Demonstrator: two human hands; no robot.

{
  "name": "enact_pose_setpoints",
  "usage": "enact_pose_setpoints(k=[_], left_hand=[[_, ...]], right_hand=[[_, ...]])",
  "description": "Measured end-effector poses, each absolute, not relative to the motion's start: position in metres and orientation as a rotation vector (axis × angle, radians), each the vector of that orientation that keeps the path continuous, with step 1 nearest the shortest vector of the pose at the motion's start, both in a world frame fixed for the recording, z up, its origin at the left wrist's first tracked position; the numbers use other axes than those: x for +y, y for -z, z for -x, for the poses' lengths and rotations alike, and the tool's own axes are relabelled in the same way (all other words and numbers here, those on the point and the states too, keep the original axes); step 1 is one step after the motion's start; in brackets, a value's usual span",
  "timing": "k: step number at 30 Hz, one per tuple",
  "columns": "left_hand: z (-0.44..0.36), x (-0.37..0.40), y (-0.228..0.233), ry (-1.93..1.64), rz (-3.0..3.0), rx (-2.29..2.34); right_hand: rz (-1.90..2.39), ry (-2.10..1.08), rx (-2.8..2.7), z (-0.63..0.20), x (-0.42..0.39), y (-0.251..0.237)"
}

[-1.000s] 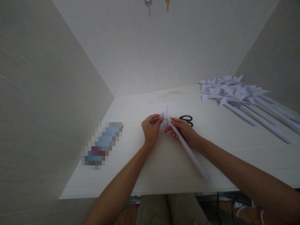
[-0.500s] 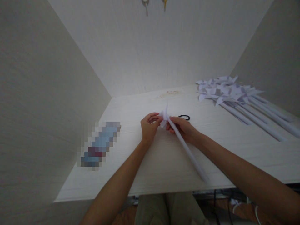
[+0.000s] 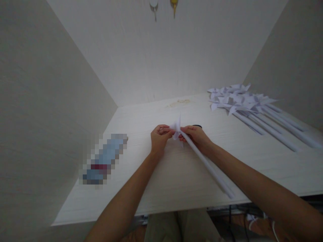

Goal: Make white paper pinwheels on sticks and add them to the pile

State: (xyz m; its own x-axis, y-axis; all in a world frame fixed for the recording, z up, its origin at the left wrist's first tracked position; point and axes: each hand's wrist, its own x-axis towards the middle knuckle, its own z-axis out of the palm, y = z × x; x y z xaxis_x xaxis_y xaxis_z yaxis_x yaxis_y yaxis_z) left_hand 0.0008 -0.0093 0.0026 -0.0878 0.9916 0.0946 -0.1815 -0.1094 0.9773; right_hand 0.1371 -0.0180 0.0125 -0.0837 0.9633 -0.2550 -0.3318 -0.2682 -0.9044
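Between my two hands is a white paper pinwheel (image 3: 178, 125) on a rolled paper stick (image 3: 207, 162), which slants down to the right toward the table's front edge. The fingertips of my left hand (image 3: 158, 141) pinch the folded pinwheel head from the left. My right hand (image 3: 199, 137) is closed around the top of the stick, just behind the head; some of its fingers are hidden. Right behind my right hand lies a black ring-shaped thing (image 3: 197, 126), mostly covered by the hand.
Several white paper pinwheels (image 3: 239, 103) with rolled sticks lie heaped at the right back of the white table (image 3: 141, 117). A pixelated bluish object (image 3: 107, 156) lies on the left. Walls enclose three sides. Two small hook-like things, white (image 3: 153, 4) and yellow (image 3: 174, 3), are on the back wall.
Both hands keep hold of the pinwheel. Its head has turned slightly and shows more of its blades, and the stick's lower end has swung a little right. The camera view has shifted slightly.
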Motion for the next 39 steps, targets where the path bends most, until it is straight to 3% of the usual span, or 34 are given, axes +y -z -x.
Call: enact_pose_setpoints(k=[39], left_hand=[[-0.001, -0.006, 0.001, -1.412, -1.114, 1.064]], right_hand=[[1.002, -1.625, -0.814, -0.136, -0.018, -0.006]])
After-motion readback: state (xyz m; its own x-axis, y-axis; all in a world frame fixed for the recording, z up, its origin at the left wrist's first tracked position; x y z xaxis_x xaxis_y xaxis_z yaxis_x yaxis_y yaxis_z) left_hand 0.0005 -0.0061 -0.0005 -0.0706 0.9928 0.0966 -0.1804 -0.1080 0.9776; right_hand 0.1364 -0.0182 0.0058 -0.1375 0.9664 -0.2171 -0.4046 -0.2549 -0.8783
